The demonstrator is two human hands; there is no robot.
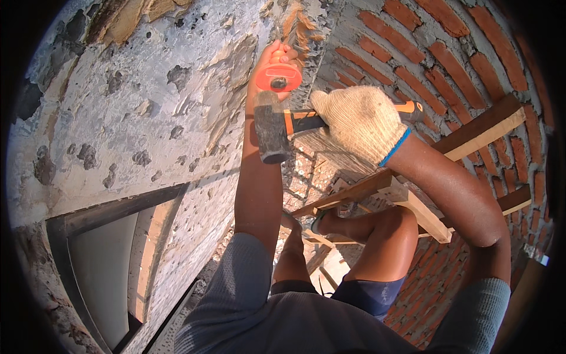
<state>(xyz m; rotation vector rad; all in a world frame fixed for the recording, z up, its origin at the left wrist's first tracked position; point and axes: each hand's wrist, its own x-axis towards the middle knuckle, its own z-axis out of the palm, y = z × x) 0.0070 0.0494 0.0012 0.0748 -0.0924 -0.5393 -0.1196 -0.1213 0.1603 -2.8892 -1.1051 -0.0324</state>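
Note:
My bare left hand is raised to the corner where the grey wall meets the brick wall. Its fingers are wrapped round a chisel with an orange hand guard. The chisel's struck end faces me, while its tip is hidden behind the hand and guard. In a knitted cream glove with a blue cuff, my right hand grips the black and orange handle of a club hammer. The dark steel hammer head is just below the chisel's end in the picture, in front of my left forearm.
The pitted, chipped plaster wall rises on the left, with a dark-framed opening low in it. Red brickwork fills the right. Timber beams jut from it and cross below around my legs. Rubble lies far below.

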